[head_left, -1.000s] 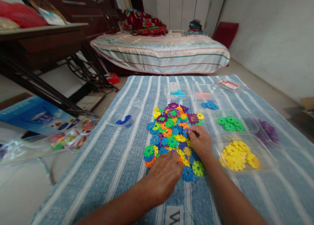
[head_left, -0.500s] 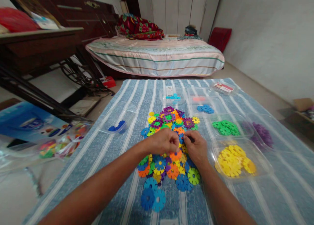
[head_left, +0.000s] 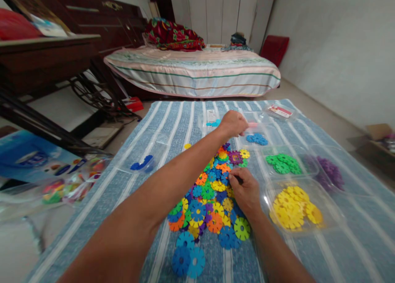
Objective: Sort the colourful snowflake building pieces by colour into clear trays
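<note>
A heap of flat snowflake-shaped plastic discs (head_left: 210, 200) in many colours lies on a blue striped cloth (head_left: 173, 126). My left hand (head_left: 233, 122) reaches far across the heap, fingers closed, beside a clear tray holding an orange-pink piece (head_left: 253, 125); what it holds is hidden. My right hand (head_left: 243, 190) rests on the heap's right side, fingers pinched on a disc I cannot name. Clear trays to the right hold sorted discs: blue (head_left: 257, 139), green (head_left: 282, 163), purple (head_left: 330, 172), yellow (head_left: 294, 209). Another tray holds light-blue pieces (head_left: 213, 122).
A clear tray with dark blue pieces (head_left: 142, 162) sits left of the heap. A plastic bag of mixed pieces (head_left: 70, 182) and a blue box (head_left: 27, 159) lie off the cloth at left. A dark wooden table (head_left: 46, 56) and a bed (head_left: 191, 68) stand beyond.
My left hand left the middle of the heap and stretched forward to the far trays. My right hand stayed on the heap's right side.
</note>
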`<state>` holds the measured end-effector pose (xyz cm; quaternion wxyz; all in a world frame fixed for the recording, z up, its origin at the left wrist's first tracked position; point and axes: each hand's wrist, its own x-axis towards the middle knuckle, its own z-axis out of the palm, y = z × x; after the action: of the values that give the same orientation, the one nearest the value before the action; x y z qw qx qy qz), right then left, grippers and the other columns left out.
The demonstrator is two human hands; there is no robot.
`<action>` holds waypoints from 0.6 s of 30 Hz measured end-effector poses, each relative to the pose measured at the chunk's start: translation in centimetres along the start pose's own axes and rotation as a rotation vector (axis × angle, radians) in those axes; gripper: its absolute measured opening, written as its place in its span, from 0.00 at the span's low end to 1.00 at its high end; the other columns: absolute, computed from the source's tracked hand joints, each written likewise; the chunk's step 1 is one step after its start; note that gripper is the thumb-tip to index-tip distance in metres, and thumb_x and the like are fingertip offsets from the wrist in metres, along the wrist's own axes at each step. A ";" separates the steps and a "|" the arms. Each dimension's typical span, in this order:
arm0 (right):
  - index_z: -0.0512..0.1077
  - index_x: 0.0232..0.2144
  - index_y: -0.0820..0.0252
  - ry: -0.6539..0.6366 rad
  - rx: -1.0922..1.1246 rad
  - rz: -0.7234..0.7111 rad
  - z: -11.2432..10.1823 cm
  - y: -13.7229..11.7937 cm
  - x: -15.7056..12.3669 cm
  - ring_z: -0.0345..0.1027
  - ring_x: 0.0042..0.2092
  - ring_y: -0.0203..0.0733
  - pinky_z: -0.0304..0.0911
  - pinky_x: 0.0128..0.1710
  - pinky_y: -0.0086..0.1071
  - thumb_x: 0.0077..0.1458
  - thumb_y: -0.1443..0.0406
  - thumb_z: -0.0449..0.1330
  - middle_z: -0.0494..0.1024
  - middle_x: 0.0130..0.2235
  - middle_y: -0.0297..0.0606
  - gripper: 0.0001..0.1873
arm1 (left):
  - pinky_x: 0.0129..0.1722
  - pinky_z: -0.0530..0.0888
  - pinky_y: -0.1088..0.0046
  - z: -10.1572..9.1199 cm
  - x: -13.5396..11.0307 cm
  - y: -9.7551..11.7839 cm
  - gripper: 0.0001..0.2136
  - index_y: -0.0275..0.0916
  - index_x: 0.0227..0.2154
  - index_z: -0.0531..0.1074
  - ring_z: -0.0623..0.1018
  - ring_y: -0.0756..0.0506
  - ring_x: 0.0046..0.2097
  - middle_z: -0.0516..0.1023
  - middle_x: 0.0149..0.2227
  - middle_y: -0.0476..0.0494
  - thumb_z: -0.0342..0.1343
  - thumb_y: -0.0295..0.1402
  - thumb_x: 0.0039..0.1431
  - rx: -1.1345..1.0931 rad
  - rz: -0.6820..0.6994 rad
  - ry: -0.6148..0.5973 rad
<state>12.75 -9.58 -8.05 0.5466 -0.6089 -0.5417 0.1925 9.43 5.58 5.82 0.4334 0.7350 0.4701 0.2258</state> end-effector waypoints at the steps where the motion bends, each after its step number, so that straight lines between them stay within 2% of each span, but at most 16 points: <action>1: 0.72 0.27 0.56 0.000 -0.003 0.001 0.0 0.0 0.0 0.68 0.36 0.40 0.63 0.39 0.33 0.51 0.66 0.55 0.74 0.32 0.35 0.06 | 0.26 0.67 0.78 -0.2 -1.2 -0.7 0.04 0.29 0.26 0.72 0.72 0.52 0.24 0.72 0.22 0.46 0.54 0.24 0.51 0.069 0.042 -0.058; 6: 0.72 0.27 0.56 -0.006 -0.026 -0.004 -0.2 0.2 0.0 0.67 0.35 0.40 0.62 0.37 0.33 0.51 0.64 0.55 0.74 0.31 0.34 0.06 | 0.24 0.61 0.78 -1.7 -8.6 -4.0 0.03 0.34 0.21 0.72 0.69 0.52 0.24 0.70 0.19 0.52 0.55 0.24 0.45 0.432 0.207 -0.384; 8: 0.72 0.28 0.56 -0.010 -0.028 -0.009 -0.2 0.3 0.0 0.67 0.36 0.40 0.63 0.38 0.33 0.51 0.64 0.55 0.74 0.32 0.34 0.06 | 0.24 0.60 0.77 -2.0 -11.7 -4.9 0.04 0.36 0.19 0.71 0.68 0.51 0.23 0.68 0.18 0.53 0.54 0.23 0.45 0.558 0.217 -0.505; 10: 0.72 0.27 0.56 -0.014 -0.030 -0.011 -0.3 0.3 0.0 0.67 0.36 0.40 0.63 0.38 0.33 0.51 0.64 0.55 0.74 0.32 0.34 0.06 | 0.24 0.60 0.76 -2.0 -14.4 -5.5 0.05 0.37 0.18 0.68 0.68 0.50 0.24 0.69 0.19 0.52 0.53 0.23 0.44 0.667 0.209 -0.571; 14: 0.72 0.26 0.56 -0.009 -0.052 -0.013 -0.4 0.3 0.0 0.67 0.36 0.40 0.62 0.38 0.33 0.51 0.65 0.55 0.74 0.31 0.35 0.06 | 0.29 0.66 0.73 -1.2 -18.3 -6.6 0.02 0.39 0.24 0.68 0.72 0.45 0.32 0.73 0.29 0.47 0.54 0.27 0.48 0.805 0.236 -0.547; 18: 0.72 0.27 0.56 0.001 -0.053 -0.019 -0.4 0.2 0.0 0.68 0.36 0.40 0.62 0.39 0.34 0.50 0.65 0.56 0.74 0.32 0.35 0.06 | 0.36 0.70 0.68 -0.7 -19.7 -7.2 0.04 0.39 0.31 0.68 0.73 0.42 0.40 0.72 0.39 0.43 0.53 0.28 0.51 0.842 0.259 -0.515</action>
<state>13.14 -9.75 -8.09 0.5324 -0.6182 -0.5520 0.1726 -3.67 -10.26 1.56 0.1700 0.9299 0.3035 -0.1197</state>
